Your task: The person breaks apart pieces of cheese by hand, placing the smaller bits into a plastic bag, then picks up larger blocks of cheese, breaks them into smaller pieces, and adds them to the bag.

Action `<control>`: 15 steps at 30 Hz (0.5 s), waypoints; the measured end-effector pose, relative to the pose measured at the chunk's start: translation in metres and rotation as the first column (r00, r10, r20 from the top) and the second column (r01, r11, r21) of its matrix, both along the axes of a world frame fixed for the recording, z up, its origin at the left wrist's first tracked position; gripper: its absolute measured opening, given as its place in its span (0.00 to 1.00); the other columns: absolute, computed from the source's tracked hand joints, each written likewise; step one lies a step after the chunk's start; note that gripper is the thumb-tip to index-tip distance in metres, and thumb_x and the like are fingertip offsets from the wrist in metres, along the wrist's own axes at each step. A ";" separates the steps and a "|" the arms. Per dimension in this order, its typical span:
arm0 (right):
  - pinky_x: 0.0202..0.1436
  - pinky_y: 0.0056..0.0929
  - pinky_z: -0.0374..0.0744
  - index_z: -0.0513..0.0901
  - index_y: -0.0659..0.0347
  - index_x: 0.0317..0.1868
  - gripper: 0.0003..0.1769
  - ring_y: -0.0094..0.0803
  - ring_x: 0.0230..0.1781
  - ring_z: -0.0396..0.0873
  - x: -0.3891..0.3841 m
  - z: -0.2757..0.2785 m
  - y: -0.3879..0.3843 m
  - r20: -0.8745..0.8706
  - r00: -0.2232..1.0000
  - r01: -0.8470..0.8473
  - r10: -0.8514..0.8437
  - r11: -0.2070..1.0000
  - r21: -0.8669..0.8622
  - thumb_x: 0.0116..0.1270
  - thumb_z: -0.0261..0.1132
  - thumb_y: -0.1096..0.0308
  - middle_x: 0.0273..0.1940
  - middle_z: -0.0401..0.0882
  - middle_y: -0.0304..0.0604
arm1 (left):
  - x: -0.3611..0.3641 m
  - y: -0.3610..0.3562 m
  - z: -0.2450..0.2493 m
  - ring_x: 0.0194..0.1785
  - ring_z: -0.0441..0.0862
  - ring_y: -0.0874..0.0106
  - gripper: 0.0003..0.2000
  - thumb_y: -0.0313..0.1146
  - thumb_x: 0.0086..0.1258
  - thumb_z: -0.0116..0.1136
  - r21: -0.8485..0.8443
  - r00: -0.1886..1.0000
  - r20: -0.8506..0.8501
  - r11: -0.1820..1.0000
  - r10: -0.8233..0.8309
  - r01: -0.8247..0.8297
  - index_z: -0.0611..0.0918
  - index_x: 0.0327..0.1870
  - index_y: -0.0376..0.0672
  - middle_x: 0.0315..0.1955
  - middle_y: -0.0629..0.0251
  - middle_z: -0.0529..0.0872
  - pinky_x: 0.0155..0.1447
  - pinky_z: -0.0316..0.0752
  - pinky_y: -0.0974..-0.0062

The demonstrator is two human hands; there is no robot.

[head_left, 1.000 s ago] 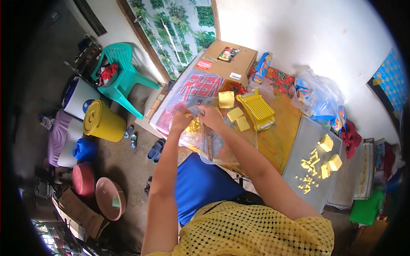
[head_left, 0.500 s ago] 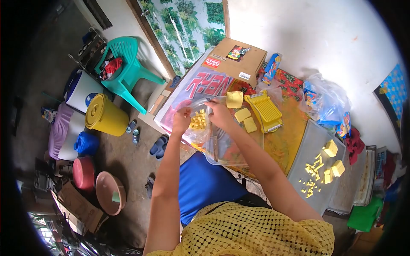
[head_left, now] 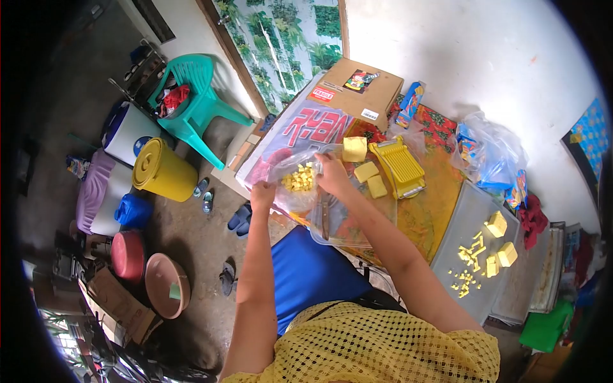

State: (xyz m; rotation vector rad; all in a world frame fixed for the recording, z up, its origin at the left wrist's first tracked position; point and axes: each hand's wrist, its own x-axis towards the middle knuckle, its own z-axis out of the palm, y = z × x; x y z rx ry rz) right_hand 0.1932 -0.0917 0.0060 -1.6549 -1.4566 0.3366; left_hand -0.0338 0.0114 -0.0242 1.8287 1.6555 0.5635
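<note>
A clear plastic bag (head_left: 295, 200) with several small yellow cheese cubes (head_left: 299, 178) in it is stretched between my hands. My left hand (head_left: 262, 194) is closed on its left edge, and my right hand (head_left: 332, 173) pinches its upper right edge. Beneath my right forearm is a clear plastic tray (head_left: 351, 237) with a knife (head_left: 325, 220) lying along its left side. Just right of my right hand are a larger cheese block (head_left: 355, 149) and two cheese pieces (head_left: 366, 172). A yellow slicer (head_left: 400, 167) with a ridged top stands beside them.
On the right, a grey tray (head_left: 447, 239) bears cheese blocks (head_left: 496, 225), sticks and crumbs. A cardboard box (head_left: 367, 80) and a plastic bag of blue packets (head_left: 488, 153) sit at the back. Left on the floor are a green chair (head_left: 191, 115), a yellow bucket (head_left: 163, 172) and basins (head_left: 167, 287).
My left hand has moved down and left along the bag, which now spreads wider with the cubes more visible. My right hand stays at the upper right edge. The view has shifted slightly.
</note>
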 end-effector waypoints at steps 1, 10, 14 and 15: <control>0.57 0.41 0.74 0.73 0.66 0.57 0.30 0.53 0.56 0.71 0.001 0.006 0.001 0.006 1.000 0.003 -0.003 1.000 0.029 0.49 0.63 0.77 0.57 0.68 0.57 | -0.003 0.008 0.003 0.25 0.79 0.67 0.12 0.36 0.59 0.63 0.032 0.995 0.095 0.999 -0.002 -0.001 0.79 0.32 0.34 0.21 0.59 0.81 0.31 0.74 0.69; 0.61 0.40 0.71 0.72 0.64 0.60 0.32 0.50 0.59 0.70 0.007 0.054 -0.004 -0.042 0.999 -0.017 0.020 0.998 0.063 0.51 0.65 0.72 0.59 0.69 0.54 | 0.011 0.008 0.068 0.21 0.76 0.74 0.13 0.26 0.57 0.64 0.088 0.934 0.358 0.995 0.004 -0.038 0.77 0.42 0.35 0.25 0.63 0.78 0.22 0.72 0.77; 0.58 0.41 0.74 0.72 0.63 0.60 0.32 0.52 0.58 0.71 0.003 0.055 -0.018 0.097 0.991 -0.078 0.096 0.982 -0.175 0.53 0.68 0.67 0.59 0.67 0.58 | 0.012 -0.016 0.055 0.44 0.75 0.65 0.25 0.24 0.52 0.68 0.371 0.982 0.179 0.929 -0.053 -0.017 0.73 0.53 0.40 0.41 0.55 0.77 0.45 0.75 0.67; 0.58 0.41 0.75 0.72 0.62 0.60 0.32 0.52 0.58 0.71 0.001 0.042 -0.017 0.088 0.994 -0.048 0.060 0.990 -0.132 0.54 0.68 0.65 0.59 0.66 0.58 | 0.014 -0.023 0.051 0.50 0.74 0.62 0.28 0.24 0.50 0.68 0.490 0.984 0.171 0.871 -0.055 -0.037 0.72 0.55 0.41 0.46 0.53 0.76 0.52 0.74 0.64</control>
